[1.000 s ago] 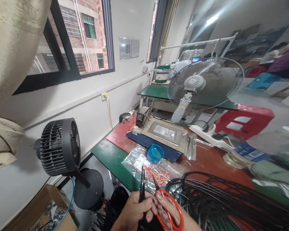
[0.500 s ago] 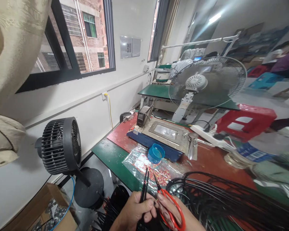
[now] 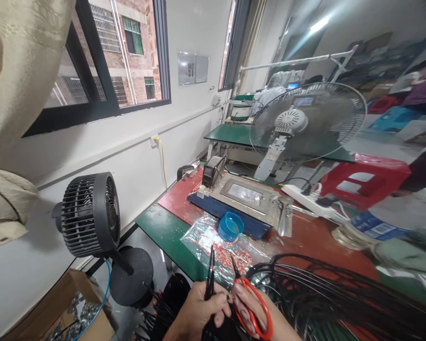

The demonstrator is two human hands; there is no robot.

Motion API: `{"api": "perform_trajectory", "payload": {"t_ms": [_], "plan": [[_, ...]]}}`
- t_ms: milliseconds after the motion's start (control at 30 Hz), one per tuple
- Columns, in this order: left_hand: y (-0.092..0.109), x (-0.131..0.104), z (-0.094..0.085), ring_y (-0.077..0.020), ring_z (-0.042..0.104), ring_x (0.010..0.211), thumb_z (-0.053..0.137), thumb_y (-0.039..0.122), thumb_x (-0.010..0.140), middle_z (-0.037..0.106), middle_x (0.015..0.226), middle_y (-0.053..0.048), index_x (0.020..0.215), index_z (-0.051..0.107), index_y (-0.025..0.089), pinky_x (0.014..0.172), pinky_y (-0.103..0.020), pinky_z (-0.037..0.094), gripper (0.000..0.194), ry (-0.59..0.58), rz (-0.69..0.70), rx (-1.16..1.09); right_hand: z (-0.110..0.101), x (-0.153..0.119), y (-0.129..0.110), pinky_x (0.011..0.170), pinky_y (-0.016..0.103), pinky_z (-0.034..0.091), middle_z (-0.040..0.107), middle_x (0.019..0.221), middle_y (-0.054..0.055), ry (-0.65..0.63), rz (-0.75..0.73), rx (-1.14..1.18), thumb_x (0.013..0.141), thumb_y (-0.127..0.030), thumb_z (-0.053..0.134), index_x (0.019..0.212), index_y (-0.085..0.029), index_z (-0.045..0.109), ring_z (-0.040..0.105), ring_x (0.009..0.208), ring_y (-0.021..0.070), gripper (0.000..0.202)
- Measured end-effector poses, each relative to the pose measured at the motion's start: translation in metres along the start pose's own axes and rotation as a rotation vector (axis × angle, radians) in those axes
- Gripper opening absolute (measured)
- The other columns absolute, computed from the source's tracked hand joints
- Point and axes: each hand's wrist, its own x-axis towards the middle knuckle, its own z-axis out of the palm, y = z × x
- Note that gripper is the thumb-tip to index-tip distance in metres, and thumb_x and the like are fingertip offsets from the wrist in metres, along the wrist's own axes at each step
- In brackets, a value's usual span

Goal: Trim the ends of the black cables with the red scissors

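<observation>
My left hand [image 3: 206,305] is closed around black cables [image 3: 210,272], whose thin ends stick up above the fingers. Orange-red-handled scissors [image 3: 263,303] are in my right hand [image 3: 246,303], with dark pointed blades angled up and left. The two hands almost meet at the fingertips; a tiny piece between them is too small to make out. Just beyond, a clear plastic bag [image 3: 191,234] with many small red and yellow bits [image 3: 230,255] lies on the table. A blue round tub [image 3: 230,226] stands on the bag.
A blue-sided heating plate [image 3: 230,213] with a small black fan [image 3: 213,171] sits farther back. Black cable coils [image 3: 305,279] cover the right side. A white power strip [image 3: 312,203], red stool [image 3: 365,177], large fan [image 3: 287,121], black floor fan [image 3: 88,213] and carton [image 3: 57,303] surround the table.
The cable ends in my left hand have tilted slightly to the left. The scissors stay in my right hand, moved only a little.
</observation>
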Motion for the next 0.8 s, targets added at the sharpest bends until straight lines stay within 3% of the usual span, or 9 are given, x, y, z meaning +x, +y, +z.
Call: {"api": "perform_trajectory", "payload": {"t_ms": [167,333,467,667,800], "plan": [[0.007,0.000,0.004,-0.0031,0.034,0.033,0.065,0.051,0.062,0.049,0.044,0.004,0.060,0.059,0.012,0.038,-0.021,0.018,0.039,0.051,0.009,0.001,-0.004,0.008,0.012,0.036,0.019,0.020,0.033,0.037,-0.010,0.024,-0.137,-0.116,0.047,-0.069,0.067,0.055,-0.019,0.047,0.027,0.033,0.0034,0.055],[0.011,-0.001,0.008,-0.0033,0.035,0.034,0.066,0.050,0.062,0.048,0.044,0.004,0.058,0.058,0.013,0.038,-0.022,0.016,0.038,0.072,-0.006,0.010,0.000,0.005,0.013,0.038,0.020,0.020,0.034,0.039,-0.008,0.113,-0.191,-0.173,0.055,-0.068,0.063,0.055,-0.018,0.047,0.028,0.035,0.0047,0.052],[0.011,-0.002,0.007,-0.0034,0.037,0.035,0.066,0.049,0.061,0.049,0.044,0.004,0.062,0.057,0.013,0.036,-0.022,0.007,0.037,0.070,-0.084,-0.057,0.000,0.002,0.008,0.041,0.021,0.022,0.035,0.043,-0.007,0.180,-0.217,-0.150,0.062,-0.069,0.057,0.056,-0.018,0.046,0.031,0.038,0.0054,0.053],[0.008,-0.001,0.002,0.0005,0.022,0.030,0.067,0.045,0.061,0.049,0.047,0.005,0.069,0.056,0.013,0.035,-0.023,0.004,0.036,0.029,-0.179,-0.150,0.000,0.005,0.013,0.040,0.020,0.020,0.033,0.042,-0.008,0.184,-0.216,-0.171,0.058,-0.071,0.059,0.054,-0.018,0.044,0.029,0.037,0.0050,0.055],[0.005,0.001,0.001,0.0007,0.025,0.030,0.069,0.047,0.058,0.049,0.048,0.005,0.069,0.058,0.011,0.034,-0.023,0.004,0.039,0.067,-0.183,-0.099,0.001,0.009,0.012,0.037,0.020,0.019,0.032,0.040,-0.008,0.220,-0.226,-0.164,0.058,-0.069,0.061,0.054,-0.018,0.048,0.027,0.036,0.0051,0.053]]}}
